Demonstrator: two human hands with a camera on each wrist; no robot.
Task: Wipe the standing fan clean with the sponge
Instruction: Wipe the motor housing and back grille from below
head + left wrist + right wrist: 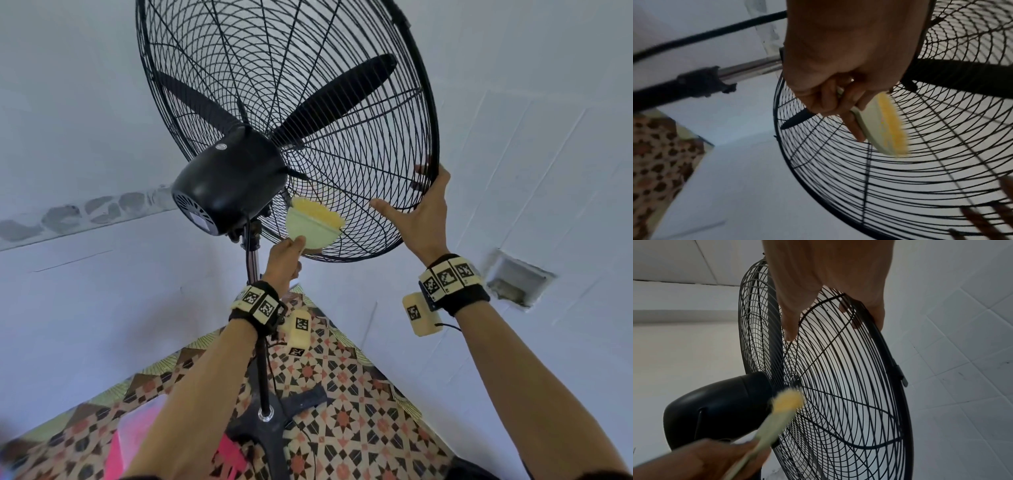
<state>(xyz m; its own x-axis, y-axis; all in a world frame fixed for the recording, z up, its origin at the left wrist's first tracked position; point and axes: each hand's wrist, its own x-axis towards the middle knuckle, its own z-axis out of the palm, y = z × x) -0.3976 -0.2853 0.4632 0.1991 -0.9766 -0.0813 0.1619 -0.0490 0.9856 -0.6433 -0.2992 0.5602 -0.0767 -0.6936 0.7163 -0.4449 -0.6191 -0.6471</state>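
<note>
Head view: one standing fan [274, 130], grille tilted up, black motor housing [226, 185] on the near-left side. Left hand [284, 260] pinches the sponge [313, 222] by its lower edge, yellow face against the rear grille wires just right of the housing. Right hand [421, 212] is clamped on the rim [433, 144] at far right, thumb spread along the wires, fingertips hooked over the edge. Two blades visible through the mesh; a third cannot be confirmed. One pole [255, 274], patterned floor tiles [342, 394] below.

Left wrist view: fingers [855, 128] curled round the pale backing, so a firm pinch on the sponge [885, 126]. The sponge is motion-blurred and lies on the lower grille.

Right wrist view: right hand [828, 288] grips the rim from above, holding the head steady. The sponge [787, 400] is blurred, beside the housing [715, 410].

Judgement: stroke along the radial wires from hub to rim, keeping the yellow face flat. Keep the right hand bracing so the head doesn't swing, and shift it to reach the next sector.

Count: one fan, one sponge, two hands.
</note>
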